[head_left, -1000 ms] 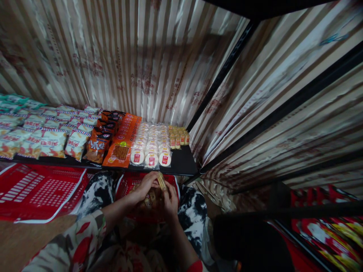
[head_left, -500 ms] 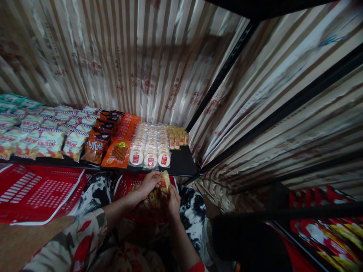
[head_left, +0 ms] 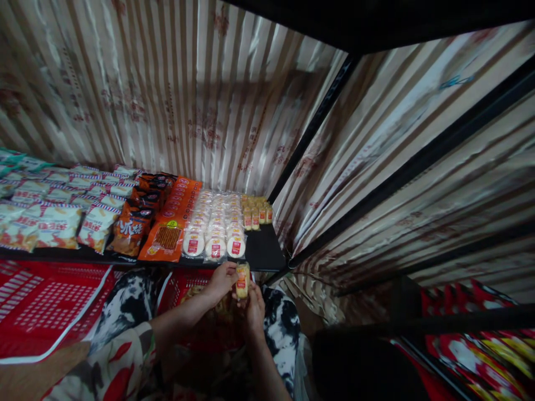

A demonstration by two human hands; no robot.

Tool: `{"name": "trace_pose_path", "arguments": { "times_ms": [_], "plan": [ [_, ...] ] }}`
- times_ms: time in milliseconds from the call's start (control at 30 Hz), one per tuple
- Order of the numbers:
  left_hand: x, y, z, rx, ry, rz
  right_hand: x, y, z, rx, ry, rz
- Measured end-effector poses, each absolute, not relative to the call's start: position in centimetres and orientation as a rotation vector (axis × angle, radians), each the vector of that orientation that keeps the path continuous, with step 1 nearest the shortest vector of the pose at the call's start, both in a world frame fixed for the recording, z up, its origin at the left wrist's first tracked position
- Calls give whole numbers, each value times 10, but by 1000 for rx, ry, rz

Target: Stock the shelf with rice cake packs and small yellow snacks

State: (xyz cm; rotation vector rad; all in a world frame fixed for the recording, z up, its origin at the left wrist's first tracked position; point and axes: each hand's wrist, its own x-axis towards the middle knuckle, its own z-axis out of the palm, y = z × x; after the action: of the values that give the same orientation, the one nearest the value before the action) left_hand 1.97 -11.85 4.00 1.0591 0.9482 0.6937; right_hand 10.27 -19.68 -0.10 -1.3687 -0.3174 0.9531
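Head cam: both hands, left hand (head_left: 220, 279) & right hand (head_left: 254, 301), are clamped on a small yellow snack pack (head_left: 242, 280). Pack is upright now, lifted from the red basket (head_left: 179, 281) to just under the shelf (head_left: 263, 253) edge.
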Motion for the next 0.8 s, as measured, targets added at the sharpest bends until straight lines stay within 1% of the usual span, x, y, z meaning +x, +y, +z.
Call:
{"name": "trace_pose_path", "arguments": {
  "times_ms": [133,267,433,533,633,800],
  "plan": [
    [28,-117,43,1038,1025,690,107,-196,-4,-1428,-339,928],
    [40,-114,37,1082,1012,687,112,-196,-2,-1493,-414,857],
    [52,-107,25,1239,1050,747,124,-197,4,-1690,-659,539],
    [56,-103,27,1335,1052,738,131,-196,9,-1761,-845,338],
    [61,-100,34,1371,1072,735,135,-193,15,-1800,-978,262],
    [71,-99,43,1440,1108,734,139,-188,21,-1898,-1043,126]
  ]
}}
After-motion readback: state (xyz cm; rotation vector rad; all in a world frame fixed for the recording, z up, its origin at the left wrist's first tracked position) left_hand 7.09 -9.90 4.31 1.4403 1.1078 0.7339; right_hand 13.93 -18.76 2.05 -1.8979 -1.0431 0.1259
